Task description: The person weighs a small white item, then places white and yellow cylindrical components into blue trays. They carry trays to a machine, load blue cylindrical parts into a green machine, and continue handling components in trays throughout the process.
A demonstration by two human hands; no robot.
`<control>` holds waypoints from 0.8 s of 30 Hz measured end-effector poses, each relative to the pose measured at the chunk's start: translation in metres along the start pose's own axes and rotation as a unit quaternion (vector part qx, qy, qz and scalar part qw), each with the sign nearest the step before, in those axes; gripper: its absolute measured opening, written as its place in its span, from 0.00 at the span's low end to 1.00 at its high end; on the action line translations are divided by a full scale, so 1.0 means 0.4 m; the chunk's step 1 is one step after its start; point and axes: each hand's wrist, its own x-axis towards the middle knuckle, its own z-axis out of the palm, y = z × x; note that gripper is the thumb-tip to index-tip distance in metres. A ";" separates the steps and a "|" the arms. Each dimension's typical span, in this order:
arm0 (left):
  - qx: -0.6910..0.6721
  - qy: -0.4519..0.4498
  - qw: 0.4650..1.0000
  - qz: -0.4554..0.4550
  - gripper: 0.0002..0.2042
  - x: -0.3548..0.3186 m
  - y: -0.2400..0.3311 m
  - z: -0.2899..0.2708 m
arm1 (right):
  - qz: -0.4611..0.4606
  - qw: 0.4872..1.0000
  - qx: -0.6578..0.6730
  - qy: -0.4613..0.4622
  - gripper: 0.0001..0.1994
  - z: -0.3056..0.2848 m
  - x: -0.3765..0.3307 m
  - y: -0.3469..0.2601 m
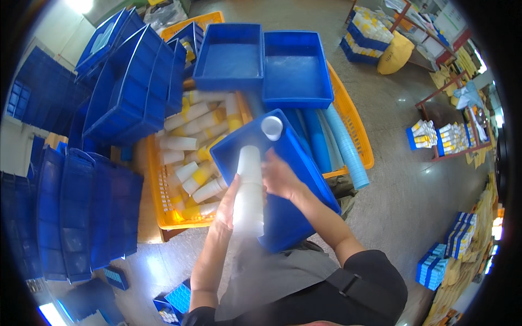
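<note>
A stack of white cups point(249, 190), nested one into another, is standing roughly lengthwise over the near left part of the central blue tray point(304, 204). The left hand point(226, 209) is gripping it, fingers and thumb closing around the stack's side. The right hand point(280, 178) is appearing blurred above the same tray, just right of the stack; whether it is touching or pinching anything cannot be told. The step in hand is, by judgement, the handling and steadying of this nested stack; the next move is calling for a firm left-hand hold and an aligned stack, so that no cup slips out.

Outward, a single white cup point(272, 129) is sitting at the tray's far corner, showing its open mouth. Left of the tray, an orange crate point(155, 187) is holding white and yellow cup stacks point(187, 119). Beyond the tray, two shallow blue trays point(231, 57) point(296, 68) are resting side by side; to its right, a pale-blue cup stack point(347, 149) is lying slantwise.

No lettering is showing legibly on the held stack. Far to the tray's upper right, a yellow sack point(396, 53) is bearing dark marks too small to read.
</note>
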 end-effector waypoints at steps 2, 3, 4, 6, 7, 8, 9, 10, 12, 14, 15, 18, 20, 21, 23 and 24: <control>0.034 0.001 0.999 -0.027 0.36 -0.005 0.008 -0.004 | 0.059 0.995 0.054 -0.066 0.25 0.017 0.000 0.011; 0.051 0.023 0.998 -0.029 0.36 -0.010 0.016 -0.006 | 0.048 0.985 0.163 -0.038 0.24 0.026 0.013 0.020; 0.087 0.077 0.993 -0.017 0.36 -0.018 0.018 -0.008 | 0.050 0.966 0.250 -0.044 0.23 0.020 0.029 0.021; 0.028 0.056 0.998 -0.004 0.37 -0.039 0.008 -0.013 | 0.019 0.968 0.248 -0.014 0.24 0.015 0.059 0.031; 0.017 0.065 0.998 0.011 0.37 -0.047 -0.003 -0.016 | 0.044 0.975 0.217 0.017 0.26 0.021 0.067 0.043; 0.004 0.046 0.999 0.028 0.37 -0.053 -0.008 -0.021 | 0.167 0.912 0.372 0.043 0.27 0.019 0.066 0.047; 0.019 0.033 0.998 0.052 0.35 -0.064 -0.018 -0.027 | 0.153 0.935 0.319 -0.022 0.28 0.030 0.076 0.056; 0.030 0.048 0.997 0.053 0.35 -0.071 -0.024 -0.033 | 0.139 0.952 0.263 -0.079 0.28 0.039 0.061 0.065; 0.064 0.105 0.992 0.043 0.34 -0.087 -0.034 -0.047 | 0.132 0.974 0.162 -0.092 0.29 0.064 0.048 0.073; 0.027 0.075 0.995 0.060 0.34 -0.099 -0.037 -0.057 | 0.079 0.965 0.235 -0.080 0.30 0.085 0.052 0.066; 0.005 0.064 0.995 0.074 0.34 -0.106 -0.041 -0.059 | 0.054 0.962 0.266 -0.024 0.32 0.090 0.043 0.064; -0.003 0.062 0.994 0.093 0.33 -0.125 -0.056 -0.054 | 0.282 0.903 0.321 0.040 0.30 0.088 0.036 0.064; -0.013 0.075 0.996 0.053 0.34 -0.137 -0.074 -0.046 | 0.165 0.962 0.182 -0.120 0.32 0.076 0.027 0.080; -0.030 0.098 0.994 0.041 0.34 -0.150 -0.083 -0.041 | 0.154 0.967 0.180 -0.093 0.32 0.073 0.033 0.090; -0.059 0.053 0.996 0.032 0.34 -0.159 -0.094 -0.034 | 0.150 0.968 0.197 -0.037 0.32 0.068 0.035 0.112; -0.062 0.045 0.997 0.027 0.34 -0.161 -0.095 -0.032 | 0.192 0.954 0.229 -0.022 0.31 0.069 0.030 0.122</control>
